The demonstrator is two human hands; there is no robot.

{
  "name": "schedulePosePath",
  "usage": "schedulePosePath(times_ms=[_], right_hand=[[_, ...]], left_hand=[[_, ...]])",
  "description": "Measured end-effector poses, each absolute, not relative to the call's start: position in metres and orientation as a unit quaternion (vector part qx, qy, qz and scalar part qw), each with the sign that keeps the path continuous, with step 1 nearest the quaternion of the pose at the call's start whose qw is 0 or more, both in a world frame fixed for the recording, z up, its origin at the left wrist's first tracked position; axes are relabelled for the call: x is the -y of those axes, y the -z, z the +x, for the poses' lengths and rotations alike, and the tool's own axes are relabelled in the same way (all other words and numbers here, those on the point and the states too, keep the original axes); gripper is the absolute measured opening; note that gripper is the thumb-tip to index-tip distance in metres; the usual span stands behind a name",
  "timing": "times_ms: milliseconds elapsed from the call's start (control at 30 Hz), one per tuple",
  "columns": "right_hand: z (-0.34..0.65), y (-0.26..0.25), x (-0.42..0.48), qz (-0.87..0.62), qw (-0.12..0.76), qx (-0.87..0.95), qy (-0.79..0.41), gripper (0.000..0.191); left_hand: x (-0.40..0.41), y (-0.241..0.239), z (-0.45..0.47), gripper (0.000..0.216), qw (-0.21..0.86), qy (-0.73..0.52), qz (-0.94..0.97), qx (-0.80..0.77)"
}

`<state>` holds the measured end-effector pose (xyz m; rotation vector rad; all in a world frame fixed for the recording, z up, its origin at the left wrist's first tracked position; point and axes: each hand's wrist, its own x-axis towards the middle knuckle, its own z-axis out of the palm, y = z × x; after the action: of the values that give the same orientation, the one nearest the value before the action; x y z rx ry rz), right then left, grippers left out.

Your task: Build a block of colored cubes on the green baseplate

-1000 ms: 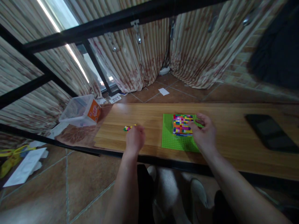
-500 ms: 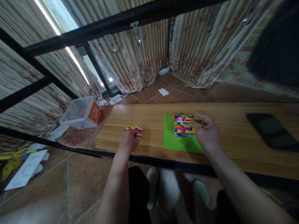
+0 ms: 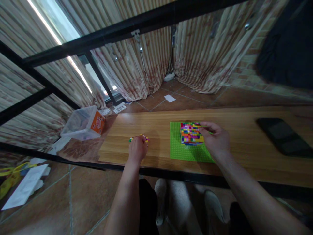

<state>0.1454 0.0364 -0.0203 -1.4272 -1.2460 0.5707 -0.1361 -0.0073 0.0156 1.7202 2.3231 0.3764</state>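
Observation:
A block of multicoloured toy bricks stands on a green studded baseplate. My right hand is at the block's right edge, thumb and forefinger closed in a pinch over its upper right corner. A small yellow streak shows between those fingertips, too small to name. To the left, my left hand reaches down into a small heap of loose toy bricks on the wooden table. Its fingers are bent downward and mostly hidden behind the back of the hand; whatever they hold is out of sight.
A black phone-like slab lies on the wooden table at the right. Beyond the left end, a clear plastic box with an orange label sits on the floor. A black metal rail edges the near side.
My left hand has moved slightly right and farther over the loose bricks, covering more of them. My right hand stays at the block. The whole view has shifted a little.

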Motion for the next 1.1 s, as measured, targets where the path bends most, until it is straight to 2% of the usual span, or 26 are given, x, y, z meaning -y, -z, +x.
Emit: schedulePosePath(times_ms=[167, 267, 400, 567, 700, 967, 1100], right_hand=[[0.141, 0.004, -0.029, -0.582, 0.563, 0.562, -0.167, 0.019], [0.131, -0.011, -0.017, -0.524, 0.559, 0.629, -0.13, 0.018], [0.114, -0.019, -0.003, -0.464, 0.512, 0.696, -0.194, 0.019], [0.107, -0.017, -0.001, -0.432, 0.48, 0.732, -0.217, 0.018], [0.109, -0.015, -0.003, -0.428, 0.503, 0.715, -0.23, 0.016], [0.117, -0.018, 0.0, -0.466, 0.498, 0.723, -0.11, 0.018], [0.136, -0.017, -0.011, -0.497, 0.53, 0.676, -0.125, 0.019]], left_hand=[[0.004, -0.017, -0.13, 0.011, 0.134, -0.243, 0.589, -0.759], [0.001, -0.014, -0.112, 0.01, 0.233, -0.378, 0.587, -0.676], [0.002, -0.011, -0.075, 0.013, 0.365, -0.476, 0.559, -0.573], [0.007, -0.017, -0.043, 0.018, 0.415, -0.497, 0.554, -0.524], [0.009, -0.021, -0.029, 0.019, 0.403, -0.509, 0.557, -0.517], [0.007, -0.018, -0.011, 0.019, 0.418, -0.52, 0.504, -0.549], [0.0, -0.011, -0.019, 0.019, 0.378, -0.516, 0.5, -0.584]])
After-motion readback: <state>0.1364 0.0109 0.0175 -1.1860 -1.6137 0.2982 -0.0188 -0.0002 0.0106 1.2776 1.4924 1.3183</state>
